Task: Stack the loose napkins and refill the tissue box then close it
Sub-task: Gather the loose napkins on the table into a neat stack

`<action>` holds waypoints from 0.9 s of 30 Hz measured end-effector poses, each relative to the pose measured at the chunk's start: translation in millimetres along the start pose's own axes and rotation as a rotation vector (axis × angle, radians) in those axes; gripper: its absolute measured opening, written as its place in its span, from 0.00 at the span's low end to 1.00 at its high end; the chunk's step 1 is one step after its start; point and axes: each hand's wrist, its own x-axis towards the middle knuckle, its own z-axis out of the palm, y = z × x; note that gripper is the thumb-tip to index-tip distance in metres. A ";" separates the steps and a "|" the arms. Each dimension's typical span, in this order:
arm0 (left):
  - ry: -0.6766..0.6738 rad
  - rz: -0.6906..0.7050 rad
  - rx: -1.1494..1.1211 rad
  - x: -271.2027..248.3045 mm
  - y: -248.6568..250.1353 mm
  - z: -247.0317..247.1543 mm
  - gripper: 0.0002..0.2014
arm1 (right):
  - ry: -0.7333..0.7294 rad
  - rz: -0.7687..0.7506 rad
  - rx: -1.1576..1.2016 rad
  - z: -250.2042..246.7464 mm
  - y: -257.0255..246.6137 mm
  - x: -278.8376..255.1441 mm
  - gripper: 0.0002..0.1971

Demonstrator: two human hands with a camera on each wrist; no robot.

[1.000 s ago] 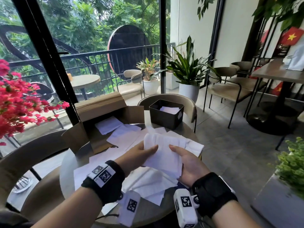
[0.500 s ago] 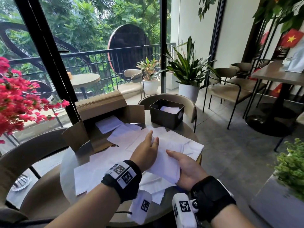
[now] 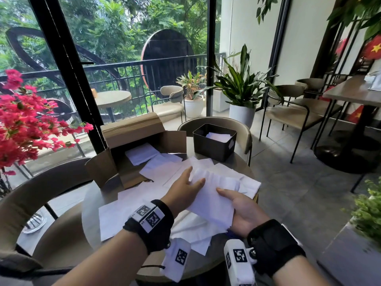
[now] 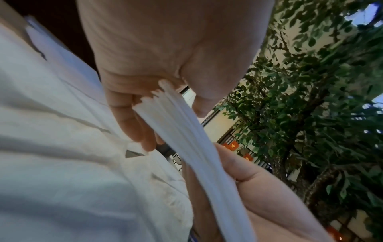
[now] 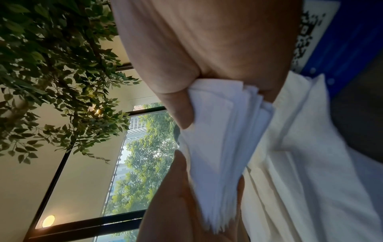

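Both the left hand point(image 3: 186, 189) and the right hand point(image 3: 244, 211) are pinching a napkin stack point(image 3: 214, 200) above the tabletop point(image 3: 92, 205), the black tissue box point(image 3: 214, 142) sitting open at twelve o'clock.

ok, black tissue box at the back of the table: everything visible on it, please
The black tissue box is a dark, matte, squarish open-topped container, upright on the far side of the round table. No lid shows on it. A few white napkins lie low inside. Neither hand touches it; the cardboard box sits just to its left.
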 end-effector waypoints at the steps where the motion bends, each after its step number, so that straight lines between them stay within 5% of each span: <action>1: -0.026 -0.011 -0.021 0.1 -0.8 0.8 0.38 | -0.001 0.003 -0.001 0.3 -0.4 -0.3 0.20; 4: -0.063 0.008 -0.069 -0.5 -0.8 5.2 0.42 | -0.024 0.026 -0.028 2.0 -0.6 -2.2 0.20; 7: 0.016 0.047 -0.006 1.9 -0.3 5.9 0.35 | -0.005 0.010 -0.015 0.8 -6.1 -3.6 0.20; 15: -0.102 -0.054 0.089 -2.8 1.9 -13.5 0.22 | 0.061 0.018 -0.030 -4.9 -12.8 -5.6 0.21; 19: -0.003 -0.004 0.373 6.7 -14.1 -57.1 0.19 | 0.130 -0.036 -0.038 -16.7 -29.3 -9.6 0.20; 27: -0.211 0.106 0.922 -5.5 -56.3 -59.5 0.36 | 0.224 -0.113 -0.057 -24.5 -36.3 -10.6 0.14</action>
